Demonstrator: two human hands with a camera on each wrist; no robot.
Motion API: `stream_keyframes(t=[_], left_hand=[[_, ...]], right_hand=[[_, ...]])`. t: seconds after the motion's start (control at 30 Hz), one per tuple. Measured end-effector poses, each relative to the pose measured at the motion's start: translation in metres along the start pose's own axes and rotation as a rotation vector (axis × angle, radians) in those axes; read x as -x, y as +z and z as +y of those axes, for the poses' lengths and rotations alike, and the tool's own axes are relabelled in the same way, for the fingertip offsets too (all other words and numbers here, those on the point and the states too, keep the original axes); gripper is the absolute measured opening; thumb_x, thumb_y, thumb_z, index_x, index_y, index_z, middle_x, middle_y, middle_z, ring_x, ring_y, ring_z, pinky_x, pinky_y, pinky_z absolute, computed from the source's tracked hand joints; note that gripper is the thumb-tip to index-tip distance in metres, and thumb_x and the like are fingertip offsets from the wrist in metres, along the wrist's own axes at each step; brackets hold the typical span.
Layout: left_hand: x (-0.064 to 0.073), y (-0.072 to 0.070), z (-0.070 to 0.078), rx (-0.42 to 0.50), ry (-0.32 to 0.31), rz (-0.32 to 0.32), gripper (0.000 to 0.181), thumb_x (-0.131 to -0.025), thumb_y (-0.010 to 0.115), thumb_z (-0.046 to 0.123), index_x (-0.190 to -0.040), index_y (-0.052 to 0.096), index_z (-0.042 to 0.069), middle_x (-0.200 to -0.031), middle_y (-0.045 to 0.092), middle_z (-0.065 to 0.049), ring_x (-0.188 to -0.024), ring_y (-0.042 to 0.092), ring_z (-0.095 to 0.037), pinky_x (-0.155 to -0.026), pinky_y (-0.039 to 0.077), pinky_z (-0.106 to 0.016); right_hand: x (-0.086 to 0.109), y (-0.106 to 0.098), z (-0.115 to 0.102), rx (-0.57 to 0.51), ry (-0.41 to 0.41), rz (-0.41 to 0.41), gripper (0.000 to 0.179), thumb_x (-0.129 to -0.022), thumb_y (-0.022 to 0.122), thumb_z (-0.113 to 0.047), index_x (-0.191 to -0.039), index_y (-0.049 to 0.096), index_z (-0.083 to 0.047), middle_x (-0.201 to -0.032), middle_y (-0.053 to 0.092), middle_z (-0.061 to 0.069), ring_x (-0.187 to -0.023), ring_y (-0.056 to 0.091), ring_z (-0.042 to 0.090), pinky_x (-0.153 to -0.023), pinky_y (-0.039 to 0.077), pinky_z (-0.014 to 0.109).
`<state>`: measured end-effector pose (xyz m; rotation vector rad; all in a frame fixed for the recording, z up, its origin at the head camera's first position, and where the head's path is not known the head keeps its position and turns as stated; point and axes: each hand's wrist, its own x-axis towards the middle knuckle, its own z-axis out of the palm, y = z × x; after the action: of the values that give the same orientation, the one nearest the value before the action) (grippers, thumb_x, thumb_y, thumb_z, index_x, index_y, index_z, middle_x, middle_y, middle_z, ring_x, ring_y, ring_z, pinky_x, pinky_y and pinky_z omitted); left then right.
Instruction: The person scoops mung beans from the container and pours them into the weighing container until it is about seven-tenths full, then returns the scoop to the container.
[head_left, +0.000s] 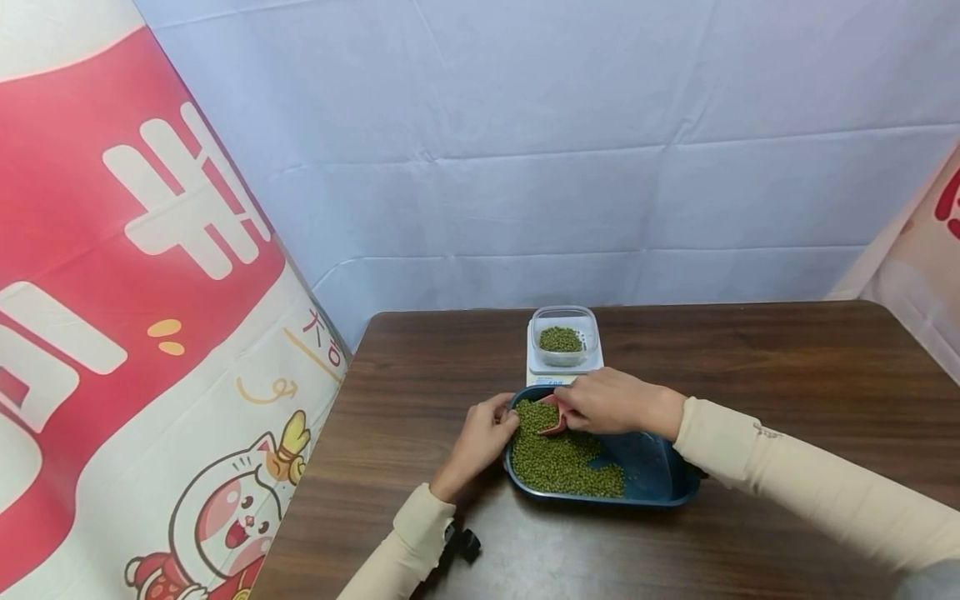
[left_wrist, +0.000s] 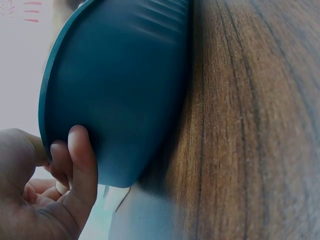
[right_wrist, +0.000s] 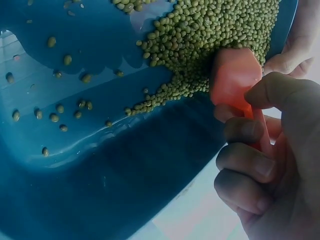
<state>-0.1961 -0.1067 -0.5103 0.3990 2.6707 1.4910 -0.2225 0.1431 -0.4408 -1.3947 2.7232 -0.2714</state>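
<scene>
on the brown table (head_left: 750, 358), we see the left hand (head_left: 482, 435) pinch the blue tray (head_left: 648, 468) by its rim. the right hand (head_left: 611, 403) grips the pink scoop (right_wrist: 234, 77) among the green beans (head_left: 555, 468). behind, the white scale (head_left: 597, 365) bears a clear container (head_left: 564, 359).

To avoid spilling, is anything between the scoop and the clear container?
Just the far rim of the blue tray, front of the scale and near wall of the clear container. Nothing else visible blocks the pink scoop in the right hand.
</scene>
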Motion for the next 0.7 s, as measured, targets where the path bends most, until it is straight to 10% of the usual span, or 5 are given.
stream_keyframes(t=[0.7], left_hand=[[-0.0013,0.0010,-0.0048,0.009,-0.003,-0.003,0.034,-0.103,0.058,0.015,-0.133,0.072,0.006,-0.069,0.059,0.008,-0.052,0.048,-0.003,-0.054,0.043,-0.020]], right_hand=[[0.0014,0.0070,-0.0002,-0.036,0.060,-0.046,0.016,-0.102,0.062,-0.018,-0.087,0.057,-0.018,-0.062,0.041,-0.010,-0.051,0.033,0.005,-0.054,0.029,0.025]])
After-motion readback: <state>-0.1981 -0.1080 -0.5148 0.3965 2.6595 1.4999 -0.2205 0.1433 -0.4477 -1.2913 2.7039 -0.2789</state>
